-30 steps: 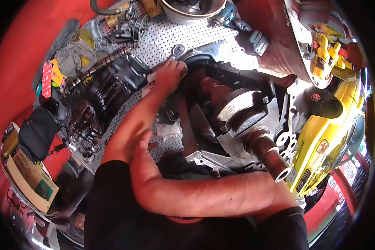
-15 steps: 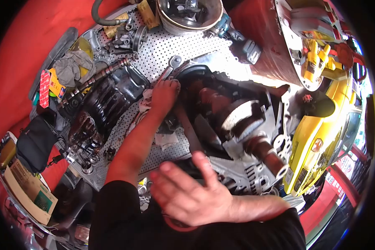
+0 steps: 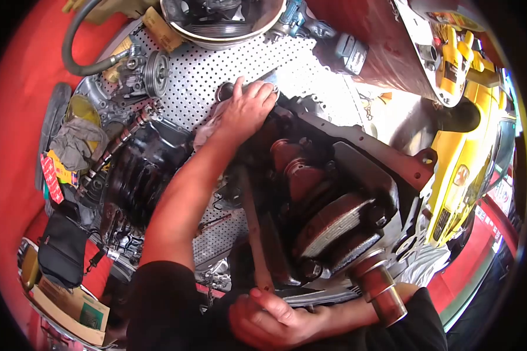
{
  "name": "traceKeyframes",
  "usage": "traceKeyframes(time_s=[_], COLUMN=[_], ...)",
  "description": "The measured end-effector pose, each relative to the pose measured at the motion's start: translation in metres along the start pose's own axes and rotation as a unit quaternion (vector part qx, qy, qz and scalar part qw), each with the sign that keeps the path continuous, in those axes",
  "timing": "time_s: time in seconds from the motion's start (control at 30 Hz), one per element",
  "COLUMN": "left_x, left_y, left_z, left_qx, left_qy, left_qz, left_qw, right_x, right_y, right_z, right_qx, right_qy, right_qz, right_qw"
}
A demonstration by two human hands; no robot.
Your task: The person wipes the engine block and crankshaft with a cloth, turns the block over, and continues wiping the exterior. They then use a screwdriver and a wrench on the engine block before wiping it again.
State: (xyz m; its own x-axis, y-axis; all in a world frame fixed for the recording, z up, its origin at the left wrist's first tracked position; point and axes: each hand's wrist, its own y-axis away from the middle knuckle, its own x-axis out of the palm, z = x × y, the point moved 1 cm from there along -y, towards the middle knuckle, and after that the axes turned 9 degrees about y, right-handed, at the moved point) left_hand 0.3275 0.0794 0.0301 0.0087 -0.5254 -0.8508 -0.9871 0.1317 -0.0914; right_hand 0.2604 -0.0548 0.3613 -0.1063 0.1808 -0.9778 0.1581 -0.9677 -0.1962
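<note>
**Right hand's dropped onto the bar, so both hands are on the job now**

A second ago the right hand was resting on the other forearm, then it was open in mid-air. Now it's at the bottom centre of the frame, curled shut around the lower end of the long bar lying in the engine block, as far as I can tell. The left hand hasn't left the block's far rim, upper centre. Its fingers are draped over the ring end of the wrench, but I can't tell if it's really gripping. The hands are well apart, one at each end of the block. The block fills mid-frame on the perforated bench, crankshaft showing, and it sits turned compared to before. Looks to me like a two-handed effort now.
</note>
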Motion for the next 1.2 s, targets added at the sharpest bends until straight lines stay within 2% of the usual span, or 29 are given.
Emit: traceKeyframes(time_s=[0.07, 0.13, 0.27, 0.37, 0.5, 0.6, 0.67, 0.73, 0.77, 0.83, 0.87, 0.93, 1.0, 1.03, 1.1, 1.2], left_x=[-0.015, -0.029, -0.023, -0.009, 0.019, 0.023, 0.011, 0.009, 0.014, 0.018, 0.02, 0.024, 0.022, 0.02, 0.015, 0.011], left_y=[0.012, 0.03, 0.03, -0.012, -0.055, -0.043, -0.033, -0.027, -0.032, -0.048, -0.062, -0.08, -0.071, -0.06, -0.035, -0.028], left_z=[0.004, 0.013, 0.02, 0.022, 0.023, 0.018, 0.019, 0.019, 0.019, 0.015, 0.013, 0.01, 0.009, 0.01, 0.015, 0.014], left_qx=[0.016, 0.002, 0.018, 0.045, 0.034, 0.008, -0.01, -0.016, -0.013, -0.009, -0.021, -0.026, -0.051, -0.06, -0.062, -0.059], left_qy=[-0.031, -0.062, -0.077, -0.102, -0.059, -0.035, -0.058, -0.05, -0.062, -0.085, -0.05, -0.061, -0.022, -0.016, -0.041, -0.068], left_qz=[0.043, 0.132, 0.152, 0.127, 0.065, 0.061, 0.074, 0.06, 0.052, 0.045, 0.034, 0.04, 0.055, 0.06, 0.08, 0.096], left_qw=[0.999, 0.989, 0.985, 0.986, 0.996, 0.997, 0.995, 0.997, 0.997, 0.995, 0.998, 0.997, 0.997, 0.996, 0.994, 0.991], right_x=[0.002, 0.002, 0.003, -0.005, -0.015, -0.018, -0.004, -0.014, -0.015, 0.003, 0.003, 0.002, -0.007, -0.012, 0.0, -0.011], right_y=[0.004, 0.009, 0.012, 0.008, 0.006, 0.012, 0.022, 0.023, 0.022, 0.019, 0.02, 0.019, 0.021, 0.023, 0.025, 0.024], right_z=[0.0, 0.0, 0.0, -0.016, -0.027, -0.026, -0.003, -0.017, -0.018, -0.006, -0.005, -0.009, -0.014, -0.031, -0.015, -0.027], right_qx=[-0.007, -0.011, -0.011, -0.032, 0.006, 0.035, 0.092, 0.08, 0.089, 0.15, 0.154, 0.163, 0.189, 0.151, 0.179, 0.135], right_qy=[0.021, 0.037, 0.063, 0.039, -0.028, -0.05, -0.044, -0.116, -0.104, -0.084, -0.087, -0.092, -0.167, -0.159, -0.131, -0.122], right_qz=[-0.011, -0.023, -0.041, -0.032, -0.058, -0.077, -0.12, -0.082, -0.05, -0.124, -0.121, -0.116, -0.061, -0.037, -0.071, -0.035], right_qw=[1.0, 0.999, 0.997, 0.998, 0.998, 0.995, 0.987, 0.987, 0.989, 0.977, 0.977, 0.975, 0.966, 0.975, 0.973, 0.983])
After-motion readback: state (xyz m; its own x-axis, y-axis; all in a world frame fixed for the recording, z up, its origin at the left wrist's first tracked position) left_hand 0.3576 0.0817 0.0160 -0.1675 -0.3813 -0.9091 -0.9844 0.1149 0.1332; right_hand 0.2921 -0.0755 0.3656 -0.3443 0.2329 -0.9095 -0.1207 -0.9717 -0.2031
